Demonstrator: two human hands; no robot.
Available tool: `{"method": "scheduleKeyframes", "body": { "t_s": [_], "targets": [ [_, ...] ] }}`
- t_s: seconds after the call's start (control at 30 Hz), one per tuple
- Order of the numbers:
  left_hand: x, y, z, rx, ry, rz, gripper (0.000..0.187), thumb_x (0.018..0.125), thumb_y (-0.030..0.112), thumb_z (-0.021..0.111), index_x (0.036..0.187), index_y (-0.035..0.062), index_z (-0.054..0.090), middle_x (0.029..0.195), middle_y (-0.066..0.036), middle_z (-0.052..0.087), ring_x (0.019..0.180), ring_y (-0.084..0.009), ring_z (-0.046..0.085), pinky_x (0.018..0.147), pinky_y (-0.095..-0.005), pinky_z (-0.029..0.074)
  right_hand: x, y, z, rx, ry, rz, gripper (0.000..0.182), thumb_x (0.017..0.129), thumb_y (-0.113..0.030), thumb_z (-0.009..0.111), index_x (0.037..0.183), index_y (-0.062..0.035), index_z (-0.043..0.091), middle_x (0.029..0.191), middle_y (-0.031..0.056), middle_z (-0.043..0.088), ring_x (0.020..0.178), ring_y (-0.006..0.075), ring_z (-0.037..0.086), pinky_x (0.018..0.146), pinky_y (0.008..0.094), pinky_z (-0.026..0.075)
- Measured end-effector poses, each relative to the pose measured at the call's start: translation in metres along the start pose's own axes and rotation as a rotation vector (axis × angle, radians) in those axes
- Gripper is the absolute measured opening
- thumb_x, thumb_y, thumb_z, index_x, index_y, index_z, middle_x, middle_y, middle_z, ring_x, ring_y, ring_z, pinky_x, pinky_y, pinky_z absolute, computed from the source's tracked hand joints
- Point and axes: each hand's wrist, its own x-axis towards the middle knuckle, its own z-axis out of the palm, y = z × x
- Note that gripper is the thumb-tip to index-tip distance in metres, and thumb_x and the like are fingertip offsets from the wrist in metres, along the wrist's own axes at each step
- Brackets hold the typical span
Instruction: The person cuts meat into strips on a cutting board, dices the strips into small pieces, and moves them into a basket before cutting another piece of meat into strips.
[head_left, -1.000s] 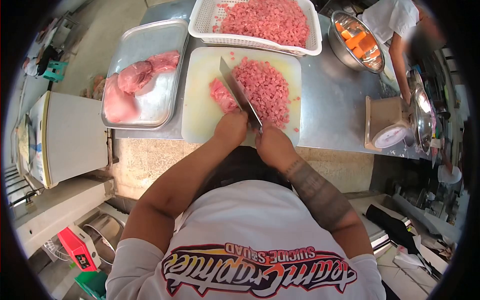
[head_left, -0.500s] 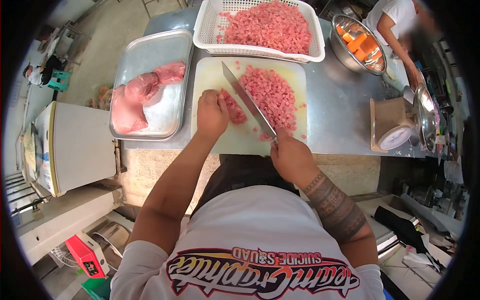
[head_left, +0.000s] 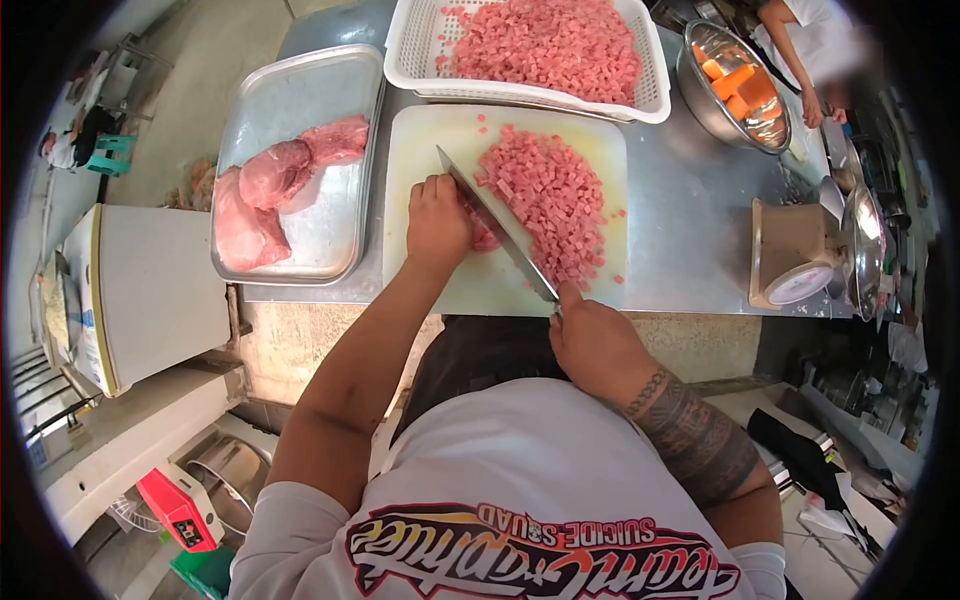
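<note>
My right hand [head_left: 592, 338] grips the handle of a long knife [head_left: 497, 224], its blade angled across the pale cutting board [head_left: 430, 140]. My left hand [head_left: 436, 220] presses down on a strip of pink meat [head_left: 482, 238], mostly hidden under the fingers, right against the blade. To the right of the blade lies a heap of diced pink meat [head_left: 545, 195] on the board.
A white basket [head_left: 660, 95] of diced meat stands behind the board. A metal tray [head_left: 300, 90] on the left holds whole meat pieces [head_left: 270, 185]. At the right are a metal bowl [head_left: 700, 95] of orange chunks, a kitchen scale [head_left: 795, 260], and another person's arm [head_left: 800, 55].
My left hand moved from beside the knife handle forward onto the meat strip. The knife shifted slightly toward me and my right hand drew back to the board's near edge.
</note>
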Motion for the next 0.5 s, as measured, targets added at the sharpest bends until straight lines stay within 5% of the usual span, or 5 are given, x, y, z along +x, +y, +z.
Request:
{"method": "scheduleKeyframes", "body": {
  "t_s": [0.17,0.5],
  "targets": [
    [0.000,0.002,-0.003,-0.063,0.066,0.052,0.021,0.086,0.001,0.060,0.105,-0.0018,0.055,0.102,-0.023,0.061,0.098,-0.0445,0.058,0.089,-0.0537,0.048,0.043,0.002,0.026,0.032,0.050,-0.067,0.021,0.102,-0.013,0.056,0.113,0.0043,0.049,0.088,0.0286,0.071,0.083,0.0481,0.071,0.075,0.0574,0.057],
    [-0.002,0.002,0.002,-0.056,0.076,-0.024,0.022,0.087,0.004,0.062,0.108,-0.0011,0.056,0.110,-0.021,0.062,0.104,-0.0425,0.058,0.095,-0.0524,0.048,0.082,-0.008,0.048,-0.018,0.138,-0.032,0.023,0.098,-0.014,0.057,0.114,0.0023,0.053,0.089,0.0254,0.074,0.089,0.0451,0.074,0.078,0.0557,0.059]
  ]
}}
